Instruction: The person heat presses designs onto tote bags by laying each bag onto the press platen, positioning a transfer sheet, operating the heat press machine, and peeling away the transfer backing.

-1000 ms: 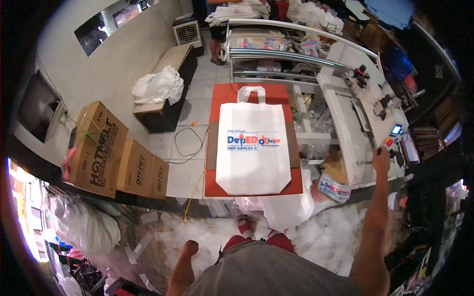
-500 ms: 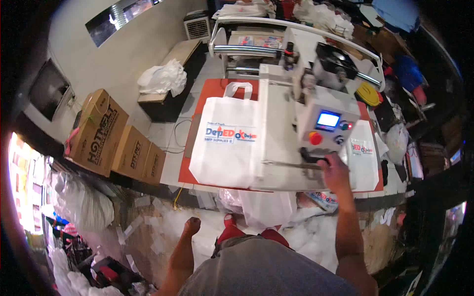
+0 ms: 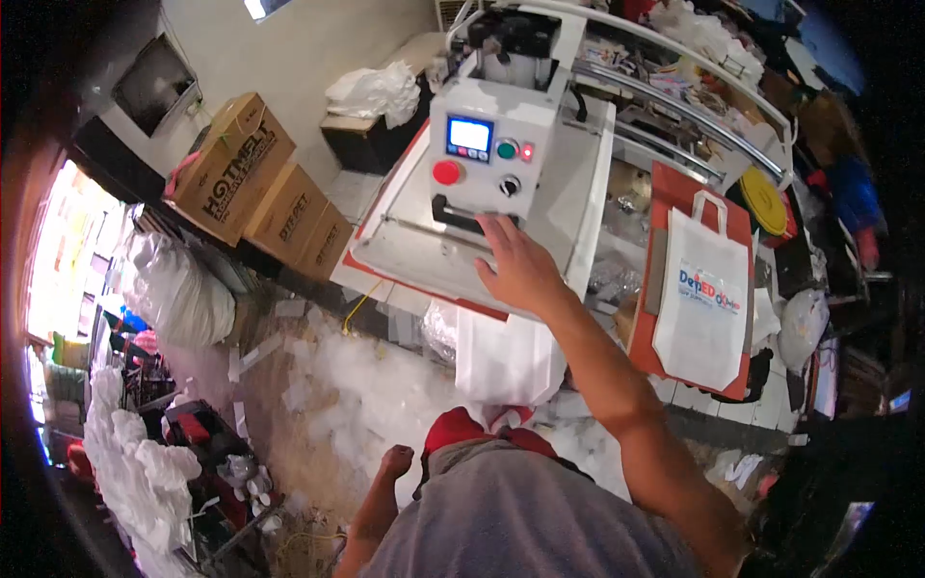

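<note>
My right hand (image 3: 515, 262) is at the front of the heat press head (image 3: 493, 154), its fingers spread and the fingertips touching or just beside the black handle (image 3: 458, 212). The press head stands over the left platen and its plate hides what lies there. A white tote bag (image 3: 701, 308) with a blue and red "DepED" print lies flat on the right orange platen (image 3: 658, 207), handle loop pointing away. My left hand (image 3: 395, 460) hangs low beside my body, fingers curled in, with nothing seen in it.
Cardboard boxes (image 3: 231, 173) stand to the left. White material (image 3: 511, 356) hangs below the press's front edge. A chrome rail (image 3: 684, 111) runs behind the platens. A yellow round lid (image 3: 761, 200) sits at the right. Stuffed plastic bags (image 3: 178, 294) lie at the left.
The press head has moved from right to left, covering the left platen and its bag and uncovering the right one. My right hand's grip on the handle has loosened; the view has shifted.
</note>
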{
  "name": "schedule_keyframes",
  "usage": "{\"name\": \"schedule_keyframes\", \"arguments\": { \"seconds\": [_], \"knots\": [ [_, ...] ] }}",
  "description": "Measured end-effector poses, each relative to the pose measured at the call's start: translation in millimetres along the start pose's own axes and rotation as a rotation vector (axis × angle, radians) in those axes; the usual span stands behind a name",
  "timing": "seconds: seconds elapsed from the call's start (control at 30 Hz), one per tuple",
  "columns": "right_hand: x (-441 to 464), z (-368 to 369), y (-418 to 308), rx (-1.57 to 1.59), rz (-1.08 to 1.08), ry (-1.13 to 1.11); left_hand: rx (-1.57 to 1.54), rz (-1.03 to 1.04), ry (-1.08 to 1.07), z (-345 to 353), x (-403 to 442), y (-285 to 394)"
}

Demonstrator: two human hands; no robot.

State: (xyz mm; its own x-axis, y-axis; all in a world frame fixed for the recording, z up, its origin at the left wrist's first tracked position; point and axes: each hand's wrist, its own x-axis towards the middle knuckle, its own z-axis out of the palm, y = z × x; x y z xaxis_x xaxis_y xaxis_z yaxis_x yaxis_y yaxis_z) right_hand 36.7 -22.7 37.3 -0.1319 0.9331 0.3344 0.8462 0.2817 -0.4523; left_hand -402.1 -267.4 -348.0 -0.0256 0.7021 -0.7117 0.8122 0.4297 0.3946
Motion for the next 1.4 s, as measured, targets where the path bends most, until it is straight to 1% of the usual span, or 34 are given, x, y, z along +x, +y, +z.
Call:
{"name": "schedule_keyframes", "arguments": {
  "seconds": [0.03,0.1,0.13,0.2,0.23,0.27,0.33,0.37,0.4,0.47,0.5,0.53,0.6,0.63,0.67,0.7,0.73,0.77,0.8,0.83,0.87,0.9,0.93,0.97,1.0,1.03,1.07,1.13,1.17,1.2,1.23,1.3,1.37,1.4],
  "knots": [
    [3,7,-1,-0.010,-0.038,0.017,0.005,-0.017,-0.011,7,-4,-21],
    [6,15,-4,-0.009,-0.054,0.039,0.086,0.112,-0.068,32,6,-83],
    [4,16,-4,-0.023,-0.084,0.077,0.097,0.099,-0.098,31,-13,-84],
    [-5,11,-6,-0.013,-0.064,0.048,-0.431,-0.215,0.034,24,-49,-72],
    [-8,10,-8,-0.004,-0.076,0.043,-0.174,0.317,0.056,41,-29,-131],
    [-17,8,-8,-0.005,-0.059,0.028,-0.172,0.309,0.035,39,-44,-131],
    [-42,-1,1,0.195,0.007,0.256,-0.669,-0.129,0.070,25,-78,-106],
    [-58,-7,5,0.272,0.212,0.352,-0.685,-0.242,0.053,24,-79,-112],
    [-74,-15,14,0.345,0.421,0.449,-0.685,-0.254,0.040,26,-81,-131],
    [-126,27,98,0.311,0.526,0.634,-0.747,-0.057,0.050,47,-88,-188],
    [-144,48,108,0.238,0.702,0.530,-0.299,0.282,0.255,65,-93,-212],
    [-162,69,118,0.163,0.870,0.424,-0.299,0.274,0.245,66,-99,-217],
    [-222,154,159,0.095,0.905,0.264,0.192,-0.029,-0.148,51,-116,-215],
    [-247,192,180,0.053,0.954,0.090,0.194,-0.034,-0.146,44,-126,-212],
    [-268,227,197,0.014,0.996,-0.085,0.399,0.111,-0.166,39,-139,-206],
    [-290,259,207,0.022,0.995,-0.086,0.605,0.256,-0.185,37,-147,-202],
    [-313,289,211,-0.163,0.956,-0.116,0.613,0.249,-0.183,35,-152,-201],
    [-322,309,215,-0.346,0.912,-0.144,0.651,0.234,-0.260,35,-154,-201],
    [-323,320,217,-0.333,0.916,-0.146,0.688,0.215,-0.340,35,-160,-206],
    [-328,329,216,-0.258,1.005,-0.160,0.074,0.016,-0.063,33,-178,-213],
    [-334,338,215,-0.183,1.092,-0.175,0.086,0.006,-0.064,27,-186,-205],
    [-350,357,223,-0.298,0.969,-0.098,-0.027,-0.137,-0.027,19,-195,-194],
    [-364,372,231,-0.287,0.975,-0.106,-0.139,-0.278,0.015,14,-201,-186],
    [-370,382,242,-0.356,0.985,-0.195,-0.166,-0.205,0.078,19,-203,-192],
    [-374,392,256,-0.426,0.987,-0.277,-0.164,-0.205,0.089,18,-197,-190],
    [-387,403,267,-0.319,1.017,-0.025,0.045,-0.007,0.024,14,-186,-185],
    [-387,401,270,-0.311,1.011,-0.012,0.256,0.193,-0.040,9,-170,-177],
    [-384,391,269,-0.291,0.898,-0.045,0.110,0.243,0.159,-23,-154,-58],
    [-367,363,249,-0.181,0.950,0.009,0.181,0.424,0.200,-19,-115,-60],
    [-369,357,248,-0.181,0.943,0.028,0.253,0.606,0.242,-42,-90,4],
    [-372,349,246,-0.160,0.982,0.033,0.047,0.558,0.335,-62,-89,71],
    [-367,334,240,-0.135,1.011,0.063,-0.001,0.753,0.378,-101,-68,173],
    [-365,308,216,0.082,1.148,-0.001,0.057,0.895,0.469,-152,-72,283],
    [-360,294,201,0.147,1.196,-0.091,0.063,1.063,0.538,-174,-62,323]
  ]
}}
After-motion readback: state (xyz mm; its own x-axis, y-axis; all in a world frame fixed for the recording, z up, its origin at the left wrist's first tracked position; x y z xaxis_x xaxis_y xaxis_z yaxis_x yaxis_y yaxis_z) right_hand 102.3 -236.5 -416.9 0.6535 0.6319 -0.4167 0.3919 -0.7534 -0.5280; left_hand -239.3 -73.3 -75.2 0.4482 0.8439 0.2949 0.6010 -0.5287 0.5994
